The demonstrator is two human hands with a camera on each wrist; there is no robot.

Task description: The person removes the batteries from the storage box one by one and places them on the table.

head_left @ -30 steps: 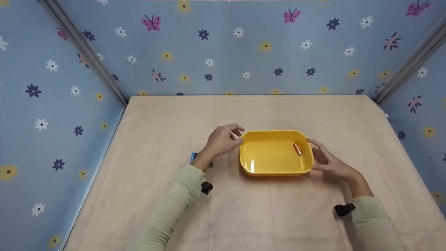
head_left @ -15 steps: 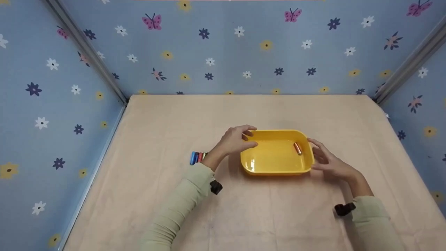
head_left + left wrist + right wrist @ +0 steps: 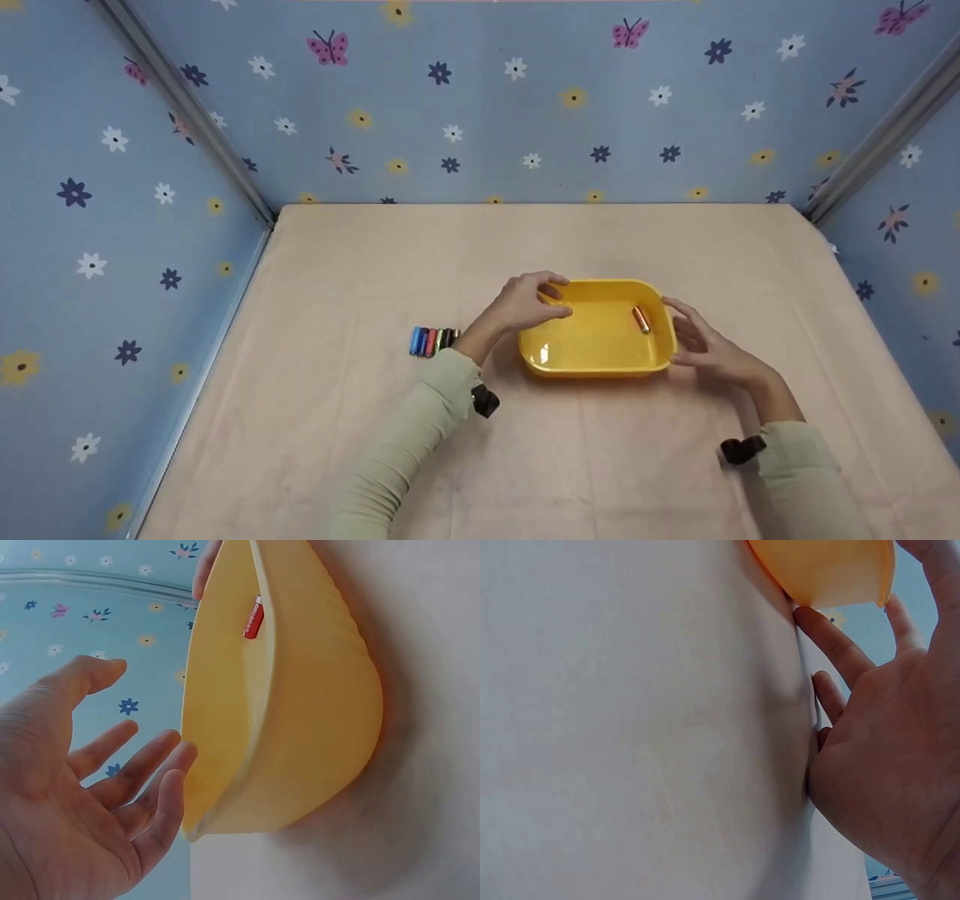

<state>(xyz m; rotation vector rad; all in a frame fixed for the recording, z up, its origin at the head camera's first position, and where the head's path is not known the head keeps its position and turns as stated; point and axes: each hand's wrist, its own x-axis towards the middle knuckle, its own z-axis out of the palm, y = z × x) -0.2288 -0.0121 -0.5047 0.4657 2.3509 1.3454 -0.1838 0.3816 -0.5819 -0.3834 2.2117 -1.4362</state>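
A yellow plastic tub [image 3: 589, 341] stands on the cloth, with one red battery [image 3: 640, 319] lying inside near its right wall. Over the tub's left end is my left hand [image 3: 525, 304]; in the left wrist view the palm [image 3: 67, 817] faces the camera, fingers loosely bent and holding nothing. My right hand [image 3: 716, 352] rests its fingertips against the tub's right side, fingers spread. In the right wrist view one finger [image 3: 836, 645] reaches the tub's lower edge. Left of the tub lie several batteries [image 3: 430, 342] side by side, partly hidden by my left wrist.
A pale cloth [image 3: 300, 420] covers the table. Blue flowered panels [image 3: 480, 112] enclose its back and both sides. Dark wrist cameras [image 3: 485, 401] sit at both light green sleeves [image 3: 405, 450].
My left hand has moved right, from beside the tub's left rim to over its left end. More of the battery row shows. The right hand stays at the tub's right side.
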